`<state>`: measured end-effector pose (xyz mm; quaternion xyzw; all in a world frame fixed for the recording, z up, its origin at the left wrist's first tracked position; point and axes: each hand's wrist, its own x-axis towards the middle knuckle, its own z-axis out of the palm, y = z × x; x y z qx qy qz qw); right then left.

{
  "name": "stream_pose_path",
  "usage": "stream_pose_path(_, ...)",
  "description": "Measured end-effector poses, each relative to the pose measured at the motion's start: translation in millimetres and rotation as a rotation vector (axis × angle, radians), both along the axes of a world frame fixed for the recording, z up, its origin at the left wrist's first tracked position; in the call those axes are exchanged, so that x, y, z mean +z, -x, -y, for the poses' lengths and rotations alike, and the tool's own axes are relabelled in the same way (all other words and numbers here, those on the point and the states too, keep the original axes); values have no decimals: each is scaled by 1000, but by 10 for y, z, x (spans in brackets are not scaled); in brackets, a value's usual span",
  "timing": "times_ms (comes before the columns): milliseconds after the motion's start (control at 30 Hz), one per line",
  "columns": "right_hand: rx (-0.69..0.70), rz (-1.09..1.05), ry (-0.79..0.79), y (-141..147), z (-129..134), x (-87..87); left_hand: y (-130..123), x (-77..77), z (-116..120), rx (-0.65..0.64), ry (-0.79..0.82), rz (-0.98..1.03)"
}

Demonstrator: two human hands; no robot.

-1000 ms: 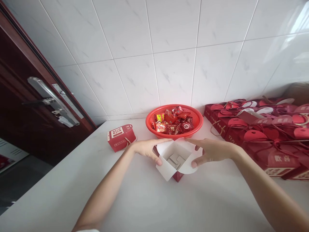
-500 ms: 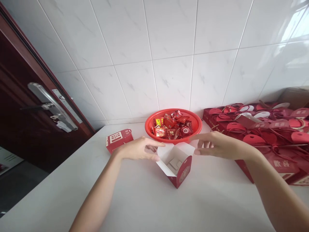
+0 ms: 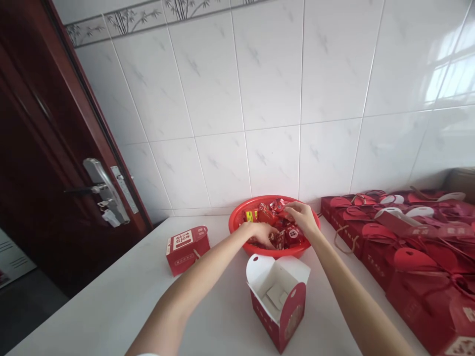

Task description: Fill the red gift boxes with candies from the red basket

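Both of my hands are in the red plastic basket (image 3: 237,212), among red wrapped candies (image 3: 265,215). My left hand (image 3: 261,234) is at the near side, its fingers curled down onto a wrapped candy; the fingertips are partly hidden. At the right side of the basket, my right hand (image 3: 301,216) has its fingers closed on a red wrapped candy. In front of the basket stands an upright red paper gift box (image 3: 265,314), its white-lined flaps open. No candy shows inside it.
A closed red gift box (image 3: 188,250) stands on the white table (image 3: 218,306) to the left. Several red gift boxes (image 3: 408,257) with looped handles are packed together on the right. Behind is a tiled wall (image 3: 270,99); a dark red door (image 3: 48,123) is at the left.
My hands have left the open gift box's flaps and reached forward into the basket, closing on candies. The view has tilted up, so the table things appear lower.
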<state>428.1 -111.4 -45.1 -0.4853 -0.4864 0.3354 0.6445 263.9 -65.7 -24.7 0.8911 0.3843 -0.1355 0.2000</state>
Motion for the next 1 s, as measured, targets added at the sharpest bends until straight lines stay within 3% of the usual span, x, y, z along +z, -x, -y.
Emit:
stream_pose_path(133, -16, -64, 45, -48, -23, -67, -221, -128, -103, 96, -52, -69)
stream_pose_path(367, 36, -163, 104, -56, -17, -52, -142, -170, -171, 62, 129, -66)
stream_pose_path(567, -3, -166, 90, -85, -36, -85, -93, -123, -173, 26, 212, 244)
stream_pose_path(800, -68, -126, 125, -86, -12, -56, -22, -128, -250, 211, 154, 778)
stream_pose_path(1000, 85, -93, 208, -68, -6, -68, -52, -85, -186, 228, 88, 997)
